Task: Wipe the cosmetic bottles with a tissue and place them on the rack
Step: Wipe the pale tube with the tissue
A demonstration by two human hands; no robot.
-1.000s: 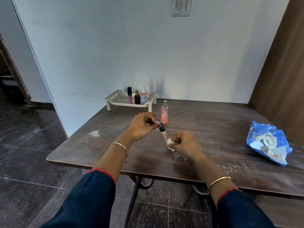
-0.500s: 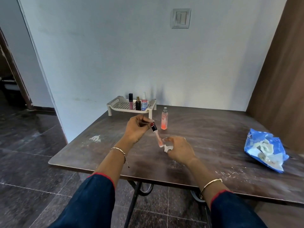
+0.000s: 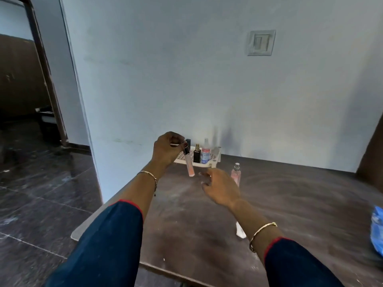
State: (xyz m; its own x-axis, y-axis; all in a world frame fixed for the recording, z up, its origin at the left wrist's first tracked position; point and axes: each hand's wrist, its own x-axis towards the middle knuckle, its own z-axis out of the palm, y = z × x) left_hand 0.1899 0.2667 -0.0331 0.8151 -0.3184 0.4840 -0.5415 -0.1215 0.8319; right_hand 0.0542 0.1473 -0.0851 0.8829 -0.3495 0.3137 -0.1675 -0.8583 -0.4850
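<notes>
My left hand (image 3: 167, 150) pinches the black cap of a slim peach lip-gloss tube (image 3: 189, 165), which hangs upright just in front of the white rack (image 3: 215, 159). On the rack stand a black bottle (image 3: 197, 155), a clear spray bottle with a blue and red label (image 3: 205, 154) and a dark tube partly hidden behind my fingers. My right hand (image 3: 219, 188) hovers with its fingers apart and holds nothing. A pink perfume bottle (image 3: 236, 175) stands on the table just beyond it. The white tissue (image 3: 240, 230) lies on the table beside my right forearm.
The brown table (image 3: 186, 224) is dusty, with its left edge near my left sleeve. A blue packet (image 3: 377, 230) lies at the far right. A wall with a switch plate (image 3: 260, 42) stands behind the rack. A doorway opens at the left.
My left hand has carried the lip-gloss tube up towards the rack. My right hand has let go of the tissue, which now lies on the table. The view has swung left and up.
</notes>
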